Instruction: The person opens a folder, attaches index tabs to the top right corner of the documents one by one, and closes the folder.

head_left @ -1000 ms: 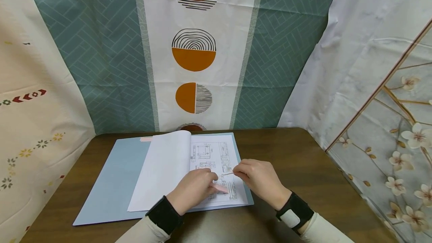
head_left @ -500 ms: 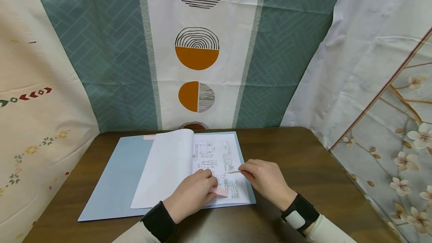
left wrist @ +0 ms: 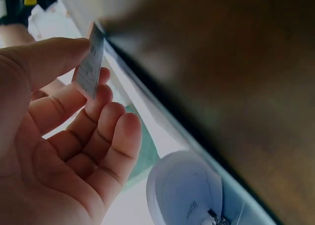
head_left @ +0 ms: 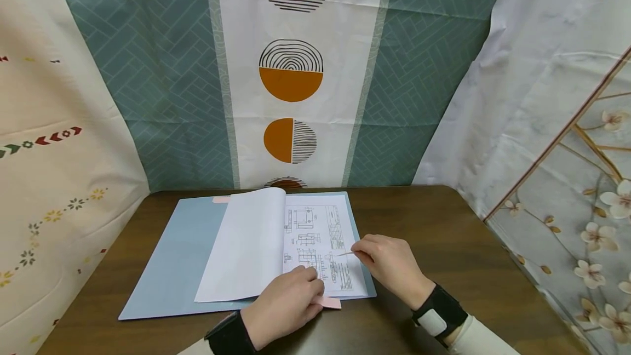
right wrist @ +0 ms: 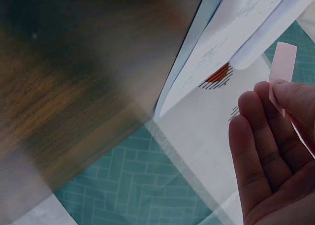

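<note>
A light blue folder (head_left: 165, 267) lies spread on the table. White sheets (head_left: 246, 251) are turned over to its left, and a page of technical drawings (head_left: 315, 223) faces up on the right. At the folder's near edge my left hand (head_left: 286, 303) pinches a small pad of pink sticky notes (head_left: 328, 302) between thumb and index finger; printing shows on the pad's underside (left wrist: 89, 70). Above the page's right edge, my right hand (head_left: 389, 264) pinches a single pink sticky note (right wrist: 283, 62) by one end. Its free end points left over the drawings.
Another pink tab (head_left: 221, 199) sticks out at the top edge of the turned sheets. The brown wooden table (head_left: 414, 212) extends right of the folder. Patterned cloths (head_left: 172, 70) hang behind and at both sides.
My left hand has drawn the sticky note pad off the page towards the near edge. My right hand has shifted slightly right with its note, which has moved away from the left hand.
</note>
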Demonstrator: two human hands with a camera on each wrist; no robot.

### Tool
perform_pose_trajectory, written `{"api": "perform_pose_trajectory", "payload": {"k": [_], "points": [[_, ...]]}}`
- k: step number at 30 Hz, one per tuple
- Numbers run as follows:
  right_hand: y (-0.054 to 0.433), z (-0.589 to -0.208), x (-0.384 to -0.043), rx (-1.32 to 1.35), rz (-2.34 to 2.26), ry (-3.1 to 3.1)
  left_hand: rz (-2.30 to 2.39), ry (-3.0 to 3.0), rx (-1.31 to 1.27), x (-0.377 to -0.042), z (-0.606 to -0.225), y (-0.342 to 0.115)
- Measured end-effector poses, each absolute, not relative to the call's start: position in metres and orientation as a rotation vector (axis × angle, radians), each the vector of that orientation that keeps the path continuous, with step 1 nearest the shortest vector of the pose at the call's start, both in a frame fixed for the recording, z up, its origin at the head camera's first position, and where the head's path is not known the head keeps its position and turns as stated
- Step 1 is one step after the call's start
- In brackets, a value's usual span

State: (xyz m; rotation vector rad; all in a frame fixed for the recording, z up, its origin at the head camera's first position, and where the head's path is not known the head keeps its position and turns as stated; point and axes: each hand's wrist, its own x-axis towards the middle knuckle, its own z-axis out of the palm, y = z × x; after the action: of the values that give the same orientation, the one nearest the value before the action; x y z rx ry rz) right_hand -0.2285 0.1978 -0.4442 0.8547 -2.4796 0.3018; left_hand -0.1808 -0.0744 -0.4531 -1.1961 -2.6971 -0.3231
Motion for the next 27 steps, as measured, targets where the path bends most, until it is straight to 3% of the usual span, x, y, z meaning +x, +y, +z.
{"api": "perform_pose_trajectory", "payload": {"k": [27], "points": [[0.201,-0.447,-0.226,0.833,0.298,-2.487,-0.287,-2.862,-1.267,-0.167,-0.459,-0.068]]}}
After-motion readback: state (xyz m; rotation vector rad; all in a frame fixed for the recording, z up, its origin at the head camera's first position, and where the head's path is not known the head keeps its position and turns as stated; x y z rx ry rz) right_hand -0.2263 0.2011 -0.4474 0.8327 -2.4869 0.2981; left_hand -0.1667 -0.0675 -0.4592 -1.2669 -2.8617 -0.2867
